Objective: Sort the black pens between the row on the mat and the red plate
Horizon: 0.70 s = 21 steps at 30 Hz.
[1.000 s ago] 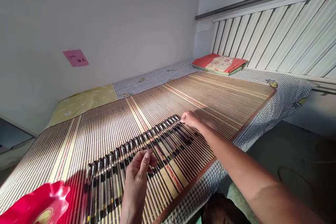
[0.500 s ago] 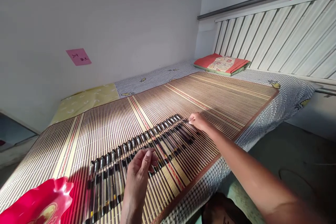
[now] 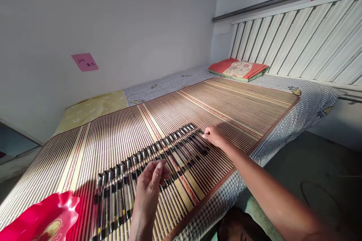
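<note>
A slanting row of several dark pens [image 3: 144, 154] with clear barrels lies side by side on a striped bamboo mat [image 3: 226, 101]. At the row's far right end, my right hand [image 3: 214, 136] pinches the end of a slim dark pen, low over the mat; its fingers partly hide it. My left hand [image 3: 152, 175] hovers above the middle of the row with fingers curled in and the thumb resting against them. Nothing shows in it, and it covers parts of several pens.
A red scalloped plastic tray [image 3: 56, 211] stands at the lower left. A folded red and floral cloth [image 3: 239, 68] lies at the bed's far end, by white slats [image 3: 296, 37]. A pink note [image 3: 85, 62] is stuck on the wall. The bed's checked edge [image 3: 226, 184] drops to the floor.
My right hand has shifted slightly down and toward the row. The pen that stuck out to the right beneath it no longer shows there. My left hand has stayed in place.
</note>
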Each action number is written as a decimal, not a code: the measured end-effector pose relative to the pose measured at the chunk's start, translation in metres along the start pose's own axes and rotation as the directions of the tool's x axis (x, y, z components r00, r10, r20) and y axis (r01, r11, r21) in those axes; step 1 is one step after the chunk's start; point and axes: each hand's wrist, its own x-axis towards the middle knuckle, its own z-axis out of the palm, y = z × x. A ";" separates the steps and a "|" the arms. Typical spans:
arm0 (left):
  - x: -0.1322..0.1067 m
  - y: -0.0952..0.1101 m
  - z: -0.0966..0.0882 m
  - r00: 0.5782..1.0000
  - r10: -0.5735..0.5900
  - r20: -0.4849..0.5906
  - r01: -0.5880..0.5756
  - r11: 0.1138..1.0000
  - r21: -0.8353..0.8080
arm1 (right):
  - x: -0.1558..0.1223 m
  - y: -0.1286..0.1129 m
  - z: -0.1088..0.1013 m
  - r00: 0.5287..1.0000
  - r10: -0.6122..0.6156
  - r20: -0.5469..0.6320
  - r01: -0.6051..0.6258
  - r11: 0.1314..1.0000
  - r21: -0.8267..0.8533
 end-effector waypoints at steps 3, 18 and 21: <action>-0.001 0.001 0.001 1.000 0.007 0.001 -0.007 1.000 0.002 | -0.003 -0.001 0.000 1.000 -0.003 0.001 0.003 1.000 -0.016; -0.001 0.001 0.000 1.000 -0.014 0.022 0.014 1.000 0.009 | -0.008 -0.004 -0.002 1.000 0.004 0.010 -0.004 1.000 0.002; 0.000 0.000 -0.001 1.000 -0.018 0.022 0.018 1.000 0.008 | -0.007 -0.001 -0.002 1.000 0.014 0.003 -0.014 1.000 0.018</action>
